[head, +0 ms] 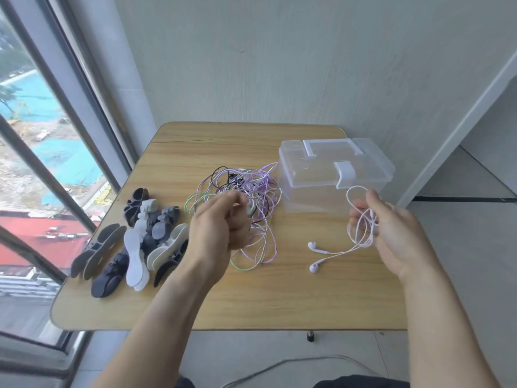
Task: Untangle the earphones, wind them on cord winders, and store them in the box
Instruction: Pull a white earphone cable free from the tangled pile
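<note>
The right hand (391, 233), at the right of the frame, holds loose loops of a thin white earphone cord (361, 222) pinched between thumb and fingers; its two white earbuds (314, 256) hang down to the pale wooden bench (251, 298) just below. The left hand (221, 222), at centre, is curled with its fingertips in the tangled heap of lilac, green and black earphone cords (246, 191); whether it actually grips a strand I cannot tell.

So one set appears freed, the rest still knotted. The pile of grey, white and dark flat cord winders (134, 242) at lower left looks untouched, nothing wound. The clear plastic box with a white-latched lid (335, 175), upper right, is closed and seems empty.
</note>
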Motion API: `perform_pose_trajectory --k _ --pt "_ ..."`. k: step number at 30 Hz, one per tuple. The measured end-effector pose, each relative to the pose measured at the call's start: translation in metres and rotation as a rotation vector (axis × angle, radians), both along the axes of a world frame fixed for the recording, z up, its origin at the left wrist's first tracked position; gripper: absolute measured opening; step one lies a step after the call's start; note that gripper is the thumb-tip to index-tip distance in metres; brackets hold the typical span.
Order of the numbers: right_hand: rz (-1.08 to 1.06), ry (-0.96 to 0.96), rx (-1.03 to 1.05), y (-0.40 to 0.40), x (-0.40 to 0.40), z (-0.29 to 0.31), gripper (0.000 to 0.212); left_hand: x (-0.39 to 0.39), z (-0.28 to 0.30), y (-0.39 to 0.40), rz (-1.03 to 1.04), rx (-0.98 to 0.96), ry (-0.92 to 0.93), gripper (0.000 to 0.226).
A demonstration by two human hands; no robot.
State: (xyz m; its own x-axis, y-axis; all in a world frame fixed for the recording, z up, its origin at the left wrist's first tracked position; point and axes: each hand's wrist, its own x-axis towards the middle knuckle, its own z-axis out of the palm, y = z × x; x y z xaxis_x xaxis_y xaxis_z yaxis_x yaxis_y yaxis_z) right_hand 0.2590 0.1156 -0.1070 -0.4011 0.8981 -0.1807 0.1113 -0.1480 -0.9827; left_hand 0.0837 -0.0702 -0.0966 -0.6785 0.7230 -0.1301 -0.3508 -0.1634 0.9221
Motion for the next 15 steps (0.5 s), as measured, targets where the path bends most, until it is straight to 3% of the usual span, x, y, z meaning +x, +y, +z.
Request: perform_pose_trajectory --k 7,9,12,15 --pt "-0.086 -0.35 0.008 0.019 0.023 -0.01 0.066 -0.012 -0.01 -0.001 0.273 -0.027 0.005 0.031" --pt "-0.153 -0.427 0.051 0.027 0.028 -0.017 0.062 -0.016 -0.01 -0.002 0.311 -0.065 -0.028 0.031" --pt "-0.224 -0.657 0.267 0.032 0.033 -0.023 0.035 -0.019 -0.009 -0.002 0.327 -0.087 -0.059 0.028" --pt "-0.317 -0.787 0.385 0.023 0.026 -0.019 0.038 -0.018 -0.005 -0.002 0.271 -0.142 -0.021 0.024"
